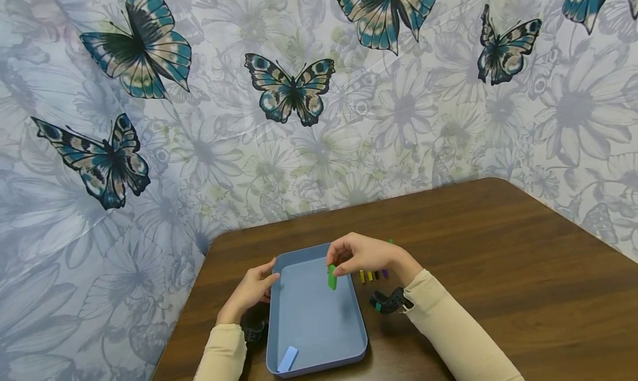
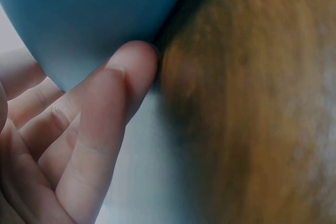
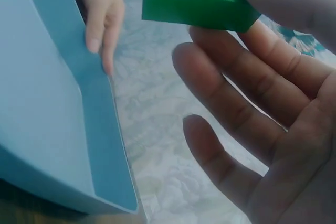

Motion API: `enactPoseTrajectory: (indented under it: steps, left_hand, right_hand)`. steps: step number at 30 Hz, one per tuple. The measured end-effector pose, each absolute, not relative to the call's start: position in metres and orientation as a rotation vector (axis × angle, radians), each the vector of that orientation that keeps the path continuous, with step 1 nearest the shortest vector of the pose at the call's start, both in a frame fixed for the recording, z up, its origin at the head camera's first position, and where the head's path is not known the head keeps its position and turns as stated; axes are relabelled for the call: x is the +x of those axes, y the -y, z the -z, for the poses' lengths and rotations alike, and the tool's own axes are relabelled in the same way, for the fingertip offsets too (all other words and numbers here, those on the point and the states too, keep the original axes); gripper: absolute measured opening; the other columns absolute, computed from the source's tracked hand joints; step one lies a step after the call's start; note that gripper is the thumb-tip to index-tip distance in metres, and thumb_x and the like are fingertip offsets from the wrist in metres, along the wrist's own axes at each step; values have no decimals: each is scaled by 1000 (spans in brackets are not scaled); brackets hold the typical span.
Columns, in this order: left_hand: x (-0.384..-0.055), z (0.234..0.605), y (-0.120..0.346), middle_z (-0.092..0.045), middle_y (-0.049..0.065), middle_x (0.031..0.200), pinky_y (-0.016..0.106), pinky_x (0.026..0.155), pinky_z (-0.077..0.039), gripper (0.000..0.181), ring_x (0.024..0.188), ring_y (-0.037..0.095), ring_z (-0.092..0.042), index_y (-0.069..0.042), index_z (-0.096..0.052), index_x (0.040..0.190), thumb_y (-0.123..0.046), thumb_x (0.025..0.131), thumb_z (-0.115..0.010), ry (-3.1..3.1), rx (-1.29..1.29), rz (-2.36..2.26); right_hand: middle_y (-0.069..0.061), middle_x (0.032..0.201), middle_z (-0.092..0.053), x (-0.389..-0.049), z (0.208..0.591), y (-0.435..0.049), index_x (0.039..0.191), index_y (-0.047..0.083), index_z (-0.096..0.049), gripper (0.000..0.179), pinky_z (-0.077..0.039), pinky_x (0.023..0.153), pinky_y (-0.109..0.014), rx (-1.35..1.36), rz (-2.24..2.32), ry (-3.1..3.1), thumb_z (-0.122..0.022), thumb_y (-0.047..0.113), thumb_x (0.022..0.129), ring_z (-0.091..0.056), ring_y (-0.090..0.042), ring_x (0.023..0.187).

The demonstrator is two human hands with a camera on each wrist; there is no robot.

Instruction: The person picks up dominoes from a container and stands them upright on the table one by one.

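A shallow blue tray (image 1: 319, 314) lies on the table, its long side pointing away from me. My left hand (image 1: 251, 289) grips its left rim, thumb over the edge; in the left wrist view, fingertips (image 2: 137, 59) press against the tray's outside. Above the tray's far right part, my right hand (image 1: 366, 255) pinches a green rectangular block (image 1: 332, 278) between thumb and fingers. The right wrist view shows this green block (image 3: 197, 4) held by one end, the other fingers loosely bent below. A light blue flat block (image 1: 288, 359) lies in the tray's near left corner.
Right of the tray, partly behind my right hand, stand small yellow blocks (image 1: 370, 276), a dark one (image 1: 376, 275) and a purple one (image 1: 385, 273). A bit of green (image 1: 391, 241) shows beyond the wrist. The brown wooden table (image 1: 498, 270) meets a butterfly-patterned wall covering (image 1: 399, 121).
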State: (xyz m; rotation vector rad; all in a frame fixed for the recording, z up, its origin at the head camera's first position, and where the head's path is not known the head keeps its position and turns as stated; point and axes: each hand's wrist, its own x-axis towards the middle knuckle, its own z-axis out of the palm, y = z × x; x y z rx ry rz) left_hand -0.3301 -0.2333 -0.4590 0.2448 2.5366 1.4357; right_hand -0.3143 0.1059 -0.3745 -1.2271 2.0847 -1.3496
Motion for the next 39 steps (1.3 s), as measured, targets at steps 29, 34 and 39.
enactPoseTrajectory:
  steps: [29, 34, 39]
  left_hand:
    - [-329, 456, 232, -46, 1, 63, 34, 63, -58, 61, 60, 16, -53, -12, -31, 158, -22, 103, -56, -2541, 246, -1416]
    - [-329, 457, 232, -50, 3, 68, 35, 64, -59, 61, 61, 16, -55, -12, -31, 158, -22, 103, -56, -2543, 246, -1415]
    - [-329, 457, 232, -52, 4, 72, 35, 64, -59, 61, 62, 16, -56, -10, -31, 158, -22, 103, -56, -2545, 250, -1419]
  right_hand:
    - [-5, 92, -72, -330, 375, -188, 102, 1, -69, 15, -56, 78, -38, -897, 1300, -2479, -72, 11, 92, -67, -26, 85]
    - [-4, 91, -72, -333, 379, -196, 101, 1, -70, 14, -54, 77, -33, -846, 1244, -2544, -73, 10, 91, -66, -23, 84]
    - [-4, 90, -72, -335, 385, -202, 102, -4, -70, 18, -54, 76, -31, -801, 1205, -2585, -74, 8, 89, -67, -22, 83]
